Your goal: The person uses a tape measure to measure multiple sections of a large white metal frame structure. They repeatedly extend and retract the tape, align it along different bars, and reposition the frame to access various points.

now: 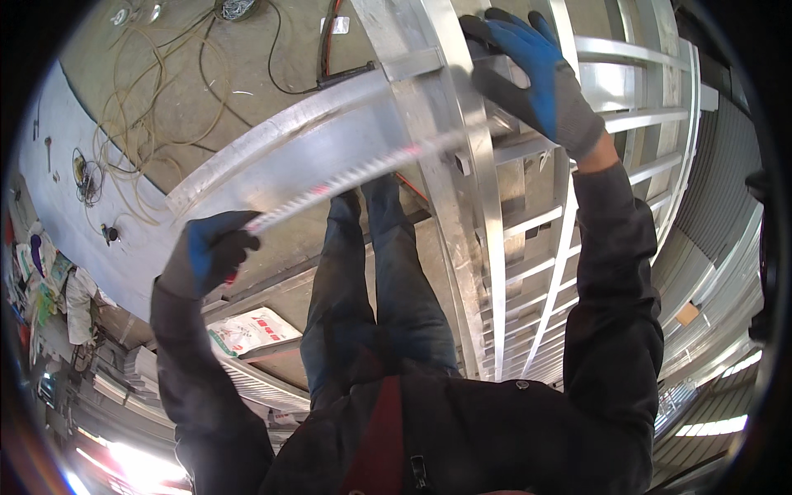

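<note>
In a grey and blue work glove, my left hand [205,254] is closed around a tape measure, whose case is mostly hidden apart from a red bit below the fingers. The white tape blade [355,177], smeared by motion, stretches from this hand up and right to a silvery metal frame [487,239]. At the frame's upper part is my gloved right hand [540,91], its thumb and fingers spread over the rails. I cannot tell whether those fingers touch the metal. The blade's far end blurs out below the right hand.
A broad curved metal beam [280,132] crosses in front of my legs. Hoses and cables [157,107] lie coiled on the floor at far left, beside a pale sheet [62,165] with small tools. A white printed bag [254,330] lies left of my legs.
</note>
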Available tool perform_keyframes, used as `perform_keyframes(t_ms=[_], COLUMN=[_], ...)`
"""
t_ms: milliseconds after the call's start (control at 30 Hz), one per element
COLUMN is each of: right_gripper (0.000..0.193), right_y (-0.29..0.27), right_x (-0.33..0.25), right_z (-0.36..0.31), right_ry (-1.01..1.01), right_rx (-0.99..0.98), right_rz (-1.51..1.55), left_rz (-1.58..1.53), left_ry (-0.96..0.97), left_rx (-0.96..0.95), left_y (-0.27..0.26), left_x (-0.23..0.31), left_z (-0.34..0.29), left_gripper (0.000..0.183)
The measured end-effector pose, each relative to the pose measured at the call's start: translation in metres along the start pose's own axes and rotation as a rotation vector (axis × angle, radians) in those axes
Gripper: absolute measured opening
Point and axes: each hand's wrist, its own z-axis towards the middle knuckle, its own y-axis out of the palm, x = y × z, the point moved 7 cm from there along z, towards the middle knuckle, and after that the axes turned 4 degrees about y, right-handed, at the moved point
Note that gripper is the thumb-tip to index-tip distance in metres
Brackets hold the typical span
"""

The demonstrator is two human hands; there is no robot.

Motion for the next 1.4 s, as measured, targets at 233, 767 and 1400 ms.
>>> perform_keyframes(t_ms=[233,767,1400], right_gripper=[0.062,0.06,0.078], right_y=[0.001,0.003,0.016], right_x=[-0.007,-0.009,-0.027], right_z=[0.005,0.005,0.007], right_ry=[0.156,0.123,0.247], right_rx=[0.037,0.064,0.1], right_rz=[0.11,0.079,-0.137], left_rz=[0.139,0.206,0.178], left_ry=[-0.07,-0.042,0.0], left_rx=[0.017,-0.102,-0.159], left_y=[-0.054,-0.071,-0.077], left_x=[-0.014,0.017,0.025], left_z=[-0.002,0.023,0.032], left_gripper=[0.025,0.027,0.033])
